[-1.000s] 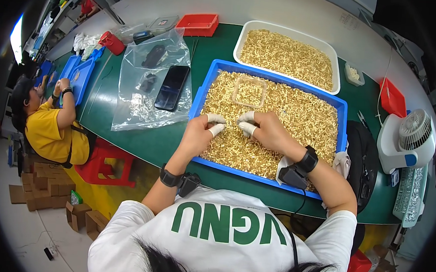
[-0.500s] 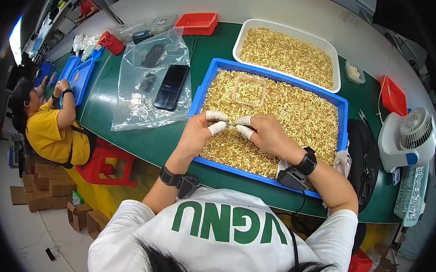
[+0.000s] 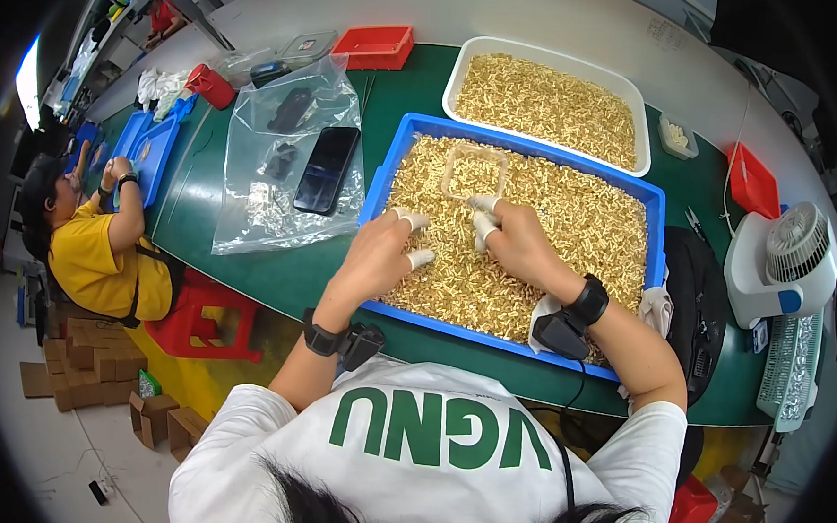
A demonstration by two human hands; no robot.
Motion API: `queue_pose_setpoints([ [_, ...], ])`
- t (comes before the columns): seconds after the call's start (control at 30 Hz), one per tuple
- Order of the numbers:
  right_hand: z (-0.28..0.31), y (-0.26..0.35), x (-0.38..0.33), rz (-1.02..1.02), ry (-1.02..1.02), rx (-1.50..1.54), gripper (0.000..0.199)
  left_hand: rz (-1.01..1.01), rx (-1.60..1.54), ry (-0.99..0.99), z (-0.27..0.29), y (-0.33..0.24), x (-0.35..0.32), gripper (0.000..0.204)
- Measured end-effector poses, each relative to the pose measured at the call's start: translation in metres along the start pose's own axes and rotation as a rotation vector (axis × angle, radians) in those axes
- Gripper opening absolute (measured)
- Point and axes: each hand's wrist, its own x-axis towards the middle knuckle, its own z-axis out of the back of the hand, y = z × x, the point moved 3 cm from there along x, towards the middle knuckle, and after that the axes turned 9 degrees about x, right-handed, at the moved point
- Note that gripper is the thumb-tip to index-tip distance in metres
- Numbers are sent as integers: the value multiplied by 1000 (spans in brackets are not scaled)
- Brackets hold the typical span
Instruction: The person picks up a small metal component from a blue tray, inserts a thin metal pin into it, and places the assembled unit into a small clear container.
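Note:
A blue tray (image 3: 517, 335) is filled with small brass-coloured metal pieces (image 3: 571, 232). Over its left part is my left hand (image 3: 381, 255), with white finger covers on thumb and fingertips; thumb and fingers are spread, and nothing shows between them. My right hand (image 3: 523, 246), with the same covers, reaches in just below a small clear square container (image 3: 504, 176) that lies on the pieces and holds some of them. The covered tips of my right hand point left and stand apart, close to the container's near edge; no held piece can be made out.
Behind the tray stands a white tub (image 3: 644, 145) of similar pieces. To the left, a phone (image 3: 328, 170) lies on a clear plastic bag (image 3: 241, 224). A white fan (image 3: 787, 267), a black bag (image 3: 695, 304) and pliers (image 3: 695, 222) are on the right. A co-worker in yellow (image 3: 106, 269) sits left.
My hands were together over the tray, fingertips pinching a tiny piece. They have parted: the left has opened, and the right has moved up and right toward the clear container, its fingers spreading.

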Motion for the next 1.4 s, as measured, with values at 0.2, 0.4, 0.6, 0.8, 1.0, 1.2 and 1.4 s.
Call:
queue_pose_setpoints([
  [0.2, 5, 2, 3, -96, 43, 23, 30, -181, 157, 83, -10, 9, -12, 16],
  [0.4, -9, 15, -5, -20, 213, -40, 26, 70, -160, 6, -14, 10, -13, 10],
  [0.6, -14, 20, -11, 356, 151, -199, 18, 409, -1066, 79, -18, 20, -8, 12],
  [0.8, -13, 20, -12, 352, 137, -207, 18, 288, -1373, 70, -22, 13, -8, 19],
  [1.0, -13, 21, -12, 383, 122, -230, 18, 287, -1268, 32, -20, 11, -8, 26],
  [1.2, -15, 16, -12, 250, 157, -217, 15, 100, -684, -82, -9, -3, -6, 39],
  [1.4, -18, 26, -17, -148, 295, 209, 16, 67, -832, -20, -11, 1, -7, 42],
])
